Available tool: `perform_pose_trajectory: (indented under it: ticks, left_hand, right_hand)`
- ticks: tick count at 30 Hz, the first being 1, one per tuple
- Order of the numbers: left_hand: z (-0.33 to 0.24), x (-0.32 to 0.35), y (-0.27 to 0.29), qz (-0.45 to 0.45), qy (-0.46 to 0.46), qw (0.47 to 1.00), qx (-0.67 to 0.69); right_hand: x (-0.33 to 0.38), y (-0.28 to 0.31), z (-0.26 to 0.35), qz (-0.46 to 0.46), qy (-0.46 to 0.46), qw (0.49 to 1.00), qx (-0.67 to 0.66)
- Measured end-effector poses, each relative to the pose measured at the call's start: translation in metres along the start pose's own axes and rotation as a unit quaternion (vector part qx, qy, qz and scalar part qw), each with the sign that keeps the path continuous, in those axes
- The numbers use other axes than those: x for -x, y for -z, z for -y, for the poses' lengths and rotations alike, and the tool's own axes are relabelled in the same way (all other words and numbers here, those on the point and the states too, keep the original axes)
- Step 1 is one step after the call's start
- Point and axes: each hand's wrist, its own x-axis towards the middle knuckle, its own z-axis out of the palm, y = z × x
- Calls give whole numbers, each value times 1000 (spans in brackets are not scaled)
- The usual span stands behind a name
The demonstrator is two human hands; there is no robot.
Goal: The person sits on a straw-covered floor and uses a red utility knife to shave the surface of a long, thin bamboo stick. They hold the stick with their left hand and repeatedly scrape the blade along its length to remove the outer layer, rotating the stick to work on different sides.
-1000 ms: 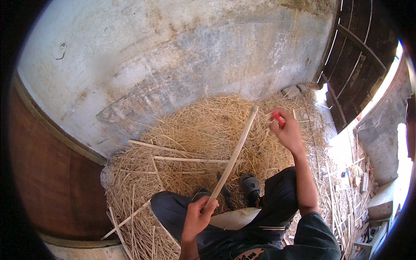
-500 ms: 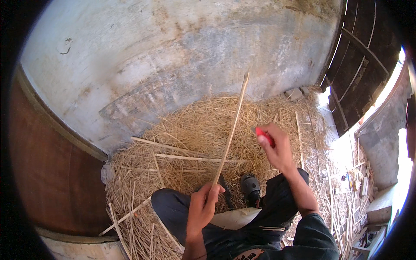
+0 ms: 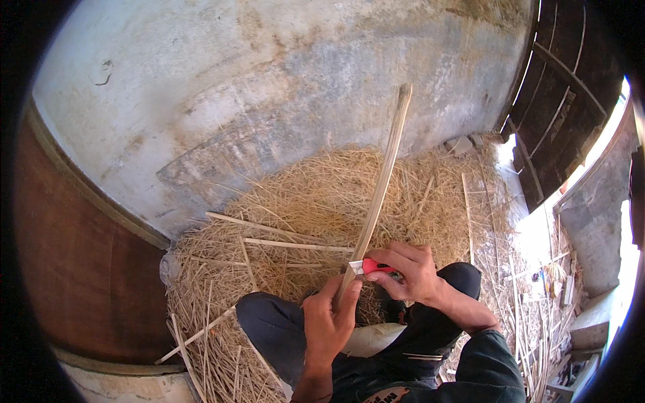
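Observation:
A long, pale bamboo strip [image 3: 384,174] slants up and away from my lap toward the wall. Its near end is in my left hand [image 3: 329,321], which is closed around it with the thumb laid along the strip. My right hand [image 3: 411,274] grips a red-handled utility knife [image 3: 377,266], the fingers wrapped round the handle. The knife's metal blade lies against the strip just above my left thumb. How deep the edge sits in the strip I cannot make out.
Straw-like shavings [image 3: 295,195] cover the floor before me. Several loose strips [image 3: 295,244] lie on them. A stained wall [image 3: 269,101] rises ahead, a brown panel [image 3: 87,255] stands at left, and dark boards [image 3: 561,87] hang at right. My bent knees flank both hands.
My right hand has come down and left, bringing the knife from mid-air onto the strip. The strip has risen nearer, its far end shifting up and right; my left hand moved slightly right.

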Motion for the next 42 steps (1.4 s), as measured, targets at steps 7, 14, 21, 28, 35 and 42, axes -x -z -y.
perform_pose_trajectory:
  ticks: [7, 14, 21, 28, 35, 42]
  left_hand:
    - [0, 4, -4, -20, -4, 999, -30]
    - [1, 4, -4, -29, -1, 999, -25]
    - [5, 7, -4, -23, 15, 999, -20]
    - [12, 13, 1, -11, 20, 999, -22]
    - [12, 13, 5, -5, 17, 998, -58]
    - [19, 19, 8, 31, 49, 997, -57]
  right_hand:
    - [0, 2, 5, -10, -11, 999, 48]
    - [-2, 4, 7, -13, -18, 998, 63]
    - [-5, 6, 6, -19, -15, 997, 79]
    - [-5, 8, 0, -39, -18, 995, 91]
    - [-7, 10, 0, -34, -5, 992, 118]
    - [-10, 19, -3, -56, -53, 989, 123]
